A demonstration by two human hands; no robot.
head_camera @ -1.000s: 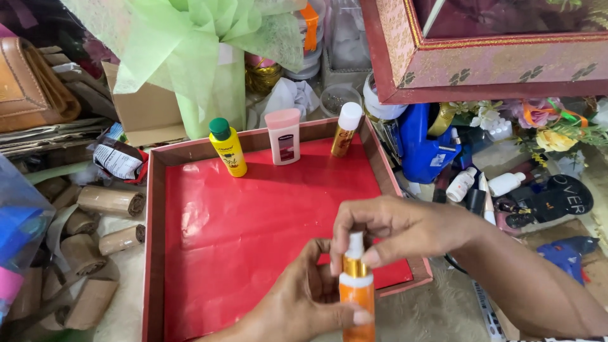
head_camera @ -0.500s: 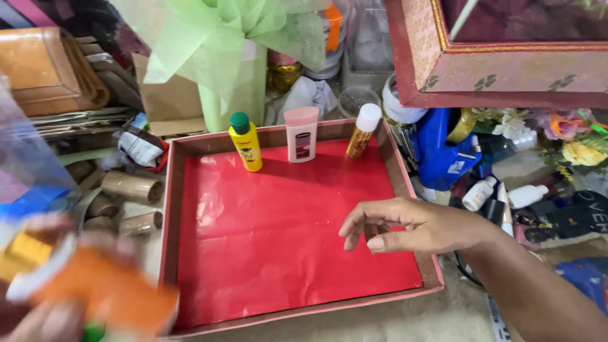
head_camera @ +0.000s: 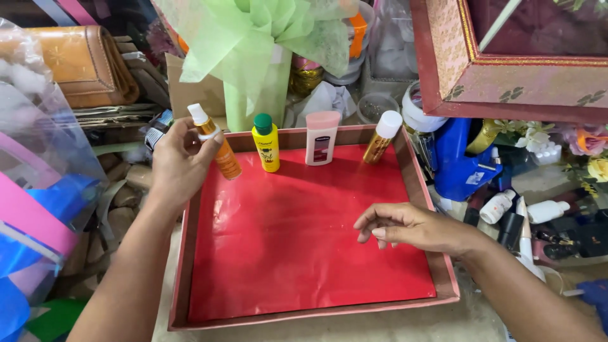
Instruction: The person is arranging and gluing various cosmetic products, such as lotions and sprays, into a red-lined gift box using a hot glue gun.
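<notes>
Left hand (head_camera: 180,161) pinches an orange bottle (head_camera: 218,144) just left of the yellow bottle (head_camera: 266,143); right hand (head_camera: 411,227) hovers loosely spread over the tray (head_camera: 437,269).

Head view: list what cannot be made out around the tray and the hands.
- Orange spray bottle: its middle is hidden by the left hand's fingers.
- Red tray: the near right corner lies behind the right hand's forearm.
- Pink box: cut off by the top edge.
- Bottle labels: too small.

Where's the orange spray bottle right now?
In the head view, the orange spray bottle is in the left hand at the far-left corner of the red tray, just left of the yellow bottle.
</notes>
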